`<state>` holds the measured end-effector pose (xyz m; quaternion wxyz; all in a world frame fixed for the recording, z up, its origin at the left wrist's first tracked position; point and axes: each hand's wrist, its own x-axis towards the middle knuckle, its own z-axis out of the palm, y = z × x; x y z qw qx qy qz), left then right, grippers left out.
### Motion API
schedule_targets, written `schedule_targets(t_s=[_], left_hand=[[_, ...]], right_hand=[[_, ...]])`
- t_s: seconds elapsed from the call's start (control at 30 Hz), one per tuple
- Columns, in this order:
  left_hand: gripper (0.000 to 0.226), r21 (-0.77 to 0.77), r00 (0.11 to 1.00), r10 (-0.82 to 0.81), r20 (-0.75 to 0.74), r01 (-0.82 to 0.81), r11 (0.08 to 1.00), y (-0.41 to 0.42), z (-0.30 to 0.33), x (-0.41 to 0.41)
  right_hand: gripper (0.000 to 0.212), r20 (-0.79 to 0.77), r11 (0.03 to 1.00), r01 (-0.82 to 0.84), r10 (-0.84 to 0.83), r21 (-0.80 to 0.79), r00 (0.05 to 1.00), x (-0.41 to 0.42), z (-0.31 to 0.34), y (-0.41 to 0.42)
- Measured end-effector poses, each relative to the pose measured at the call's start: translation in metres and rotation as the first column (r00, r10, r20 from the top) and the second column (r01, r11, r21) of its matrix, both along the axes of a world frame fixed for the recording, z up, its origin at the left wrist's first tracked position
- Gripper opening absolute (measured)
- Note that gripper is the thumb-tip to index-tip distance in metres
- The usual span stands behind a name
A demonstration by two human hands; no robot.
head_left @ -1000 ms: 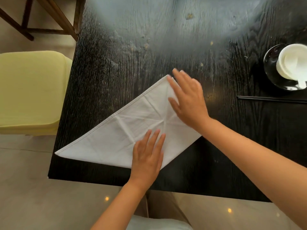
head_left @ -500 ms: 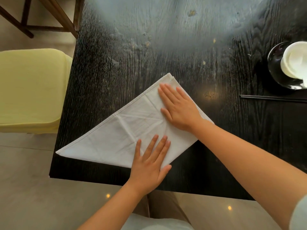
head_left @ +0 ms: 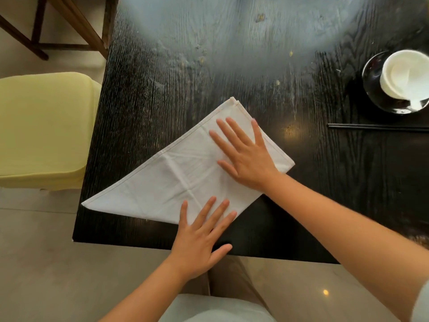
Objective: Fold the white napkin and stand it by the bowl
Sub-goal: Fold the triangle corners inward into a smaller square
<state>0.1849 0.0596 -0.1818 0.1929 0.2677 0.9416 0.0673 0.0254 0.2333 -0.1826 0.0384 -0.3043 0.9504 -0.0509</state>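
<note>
The white napkin (head_left: 162, 182) lies flat on the black table (head_left: 232, 66), folded into a long triangle whose sharp tip points to the table's left edge. My right hand (head_left: 246, 156) rests palm down on the napkin's right half, fingers spread. My left hand (head_left: 202, 235) lies flat at the near edge, its fingertips on the cloth and its palm on the bare table. The white bowl (head_left: 405, 75) sits on a black saucer (head_left: 373, 89) at the far right.
Black chopsticks (head_left: 376, 128) lie level just below the saucer. A yellow-covered chair (head_left: 44, 129) stands against the table's left side, with a wooden chair frame (head_left: 69, 26) behind it. The table's near edge runs just under my left hand.
My right hand has slid down from the napkin's top corner towards its middle, pressing it flat. My left hand has drawn back towards the near edge.
</note>
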Motion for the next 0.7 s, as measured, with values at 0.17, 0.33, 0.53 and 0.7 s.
schedule_targets(t_s=[0.17,0.33,0.53,0.7], left_hand=[[0.063,0.0,1.0,-0.003,-0.017,0.003,1.0,0.001,-0.003,0.002],[0.062,-0.008,0.999,-0.025,-0.037,0.024,1.0,-0.002,-0.003,0.003],[0.067,0.007,0.996,-0.072,-0.055,0.073,0.997,-0.016,-0.004,0.012],[0.061,0.032,0.998,0.056,-0.004,-0.056,0.998,-0.016,0.001,0.013]], right_hand=[[0.061,0.084,0.997,-0.038,0.033,0.063,0.996,0.061,-0.011,0.039],[0.063,0.078,0.988,0.066,-0.078,0.137,0.994,0.028,-0.01,0.074],[0.063,0.07,0.979,0.083,-0.097,0.186,0.993,0.028,-0.009,0.073],[0.064,0.058,0.977,0.138,-0.15,0.163,0.987,0.041,0.001,0.048]])
